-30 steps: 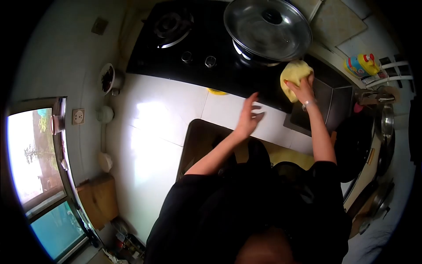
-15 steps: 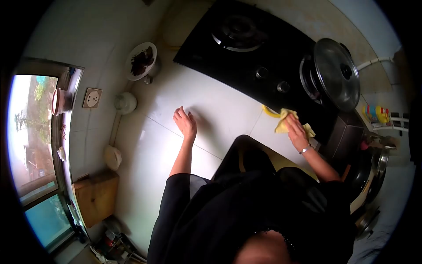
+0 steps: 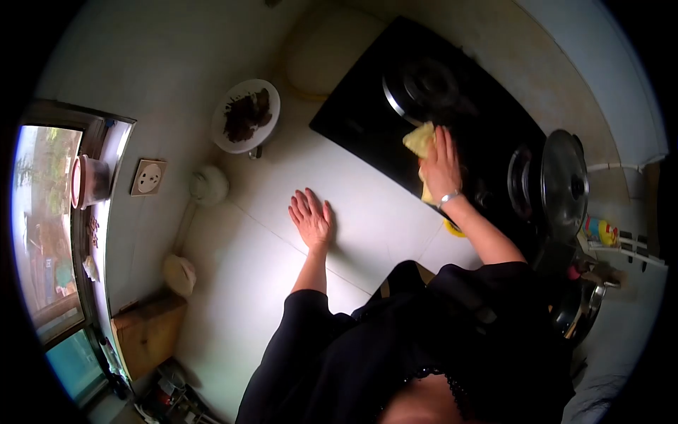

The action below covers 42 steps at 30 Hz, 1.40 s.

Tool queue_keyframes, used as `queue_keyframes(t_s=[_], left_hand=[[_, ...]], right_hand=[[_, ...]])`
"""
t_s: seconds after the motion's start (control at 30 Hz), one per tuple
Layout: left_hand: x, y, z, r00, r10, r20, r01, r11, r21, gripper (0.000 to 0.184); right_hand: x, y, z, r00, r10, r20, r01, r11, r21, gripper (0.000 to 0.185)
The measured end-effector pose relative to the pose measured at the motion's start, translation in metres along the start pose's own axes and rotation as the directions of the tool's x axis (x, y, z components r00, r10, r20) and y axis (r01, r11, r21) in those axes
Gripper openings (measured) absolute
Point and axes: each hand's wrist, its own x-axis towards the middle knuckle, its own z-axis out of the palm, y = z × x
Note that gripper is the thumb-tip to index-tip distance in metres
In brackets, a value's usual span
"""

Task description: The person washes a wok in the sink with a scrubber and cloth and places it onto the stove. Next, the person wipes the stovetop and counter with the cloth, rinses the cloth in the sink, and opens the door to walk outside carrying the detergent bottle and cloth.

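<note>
My right hand (image 3: 443,168) presses a pale yellow cloth (image 3: 419,138) onto the black gas stove (image 3: 360,106), close to the front of the far-left burner (image 3: 427,85). Part of the cloth is hidden beneath the palm and fingers. A silver bracelet circles that wrist. My left hand (image 3: 311,220) is over the white tiled counter (image 3: 261,283), fingers spread and holding nothing; whether it touches the surface I cannot tell. Below my right forearm, a small curved yellow thing (image 3: 453,227) shows at the stove's front edge.
At the back left is a white plate (image 3: 270,131) of dark food. A glass-lidded pan (image 3: 563,185) sits on the right burner. Along the left wall are a white jar (image 3: 210,185), a wall socket (image 3: 148,177) and a wooden board (image 3: 150,336). More pans (image 3: 579,311) are at right.
My right hand has carried the cloth from the stove's front right edge, leftward and up onto the stovetop. The left hand's fingers have spread. The whole view has shifted.
</note>
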Motion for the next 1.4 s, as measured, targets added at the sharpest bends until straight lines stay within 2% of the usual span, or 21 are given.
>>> queue_keyframes(t_s=[0.07,0.1,0.13,0.2,0.33,0.4,0.5,0.6,0.67,0.7,0.73,0.8,0.93,1.0,1.03,1.13,1.2,1.23,1.27,1.33,1.4], left_hand=[[0.002,0.001,-0.002,1.000,-0.015,0.018,0.015,1.000,0.011,0.054],[0.003,0.001,-0.002,0.999,-0.024,0.048,0.023,0.999,0.025,0.055],[0.004,0.001,-0.003,0.998,-0.037,0.052,0.035,0.999,0.028,0.055],[0.005,0.000,-0.004,0.994,-0.050,0.100,0.046,0.998,0.039,0.056],[0.006,0.001,-0.005,0.992,-0.058,0.108,0.056,0.998,0.027,0.056],[0.007,0.001,-0.005,0.992,-0.057,0.114,0.054,0.998,0.029,0.056],[0.008,0.001,-0.004,0.992,-0.061,0.111,0.058,0.998,0.027,0.056],[0.008,0.000,-0.001,0.992,-0.058,0.110,0.054,0.998,0.042,0.056],[0.009,0.000,-0.002,0.993,-0.055,0.102,0.051,0.998,0.043,0.055],[0.009,0.000,-0.002,0.992,-0.055,0.110,0.050,0.998,0.048,0.055],[0.009,0.000,-0.002,0.992,-0.054,0.117,0.049,0.998,0.051,0.055],[0.009,0.000,-0.003,0.991,-0.053,0.121,0.047,0.998,0.049,0.055],[0.009,-0.001,-0.005,0.992,-0.051,0.116,0.048,0.999,0.025,0.055],[0.010,0.000,-0.004,0.991,-0.057,0.118,0.055,0.998,0.020,0.055],[0.009,0.000,-0.001,0.990,-0.062,0.123,0.058,0.998,0.034,0.056],[0.010,0.000,-0.002,0.991,-0.058,0.119,0.053,0.998,0.042,0.055],[0.009,-0.002,0.001,0.992,-0.045,0.117,0.039,0.998,0.052,0.056],[0.009,-0.001,-0.001,0.991,-0.051,0.120,0.045,0.998,0.051,0.056],[0.010,0.000,-0.003,0.991,-0.056,0.123,0.050,0.997,0.050,0.056],[0.010,0.001,-0.006,0.991,-0.046,0.127,0.041,0.998,0.041,0.056],[0.011,0.002,-0.006,0.988,-0.052,0.142,0.046,0.998,0.048,0.055]], right_hand=[[-0.004,-0.017,0.005,0.988,0.127,0.082,-0.140,0.975,0.172,0.049],[-0.004,-0.018,0.009,0.986,0.136,0.092,-0.151,0.971,0.184,0.058],[-0.004,-0.019,0.012,0.987,0.140,0.072,-0.153,0.966,0.209,0.056],[-0.008,-0.020,0.011,0.983,0.109,0.151,-0.145,0.956,0.255,0.055],[-0.004,-0.042,0.014,0.984,-0.138,0.115,0.092,0.936,0.338,0.062],[0.011,-0.053,0.013,0.950,-0.290,0.120,0.204,0.862,0.465,0.057],[0.054,-0.077,0.027,0.925,-0.372,0.079,0.298,0.838,0.458,0.052],[0.106,-0.104,0.047,0.984,-0.129,0.121,0.087,0.950,0.299,0.047],[0.143,-0.115,0.065,0.988,0.099,0.121,-0.125,0.964,0.234,0.046],[0.160,-0.116,0.073,0.982,0.160,0.097,-0.177,0.962,0.207,0.046],[0.177,-0.116,0.074,0.967,0.219,0.133,-0.242,0.951,0.194,0.046],[0.206,-0.114,0.086,0.939,0.330,0.095,-0.341,0.927,0.153,0.048],[0.216,-0.110,0.090,0.909,0.411,0.072,-0.417,0.882,0.220,0.049],[0.179,-0.113,0.079,0.997,0.078,0.009,-0.074,0.888,0.454,0.052],[0.162,-0.116,0.074,1.000,-0.021,0.014,0.012,0.899,0.438,0.051],[0.100,-0.121,0.054,0.944,-0.329,0.038,0.277,0.847,0.453,0.045],[0.093,-0.106,0.036,0.860,-0.503,-0.080,0.456,0.690,0.562,0.039],[0.100,-0.099,0.042,0.857,-0.502,-0.118,0.439,0.589,0.679,0.038],[0.117,-0.086,0.049,0.829,-0.557,-0.043,0.372,0.493,0.787,0.041],[0.165,-0.060,0.026,0.887,-0.460,-0.037,0.262,0.436,0.861,0.043],[0.225,-0.021,0.006,0.870,-0.486,-0.088,0.412,0.615,0.672,0.043]])
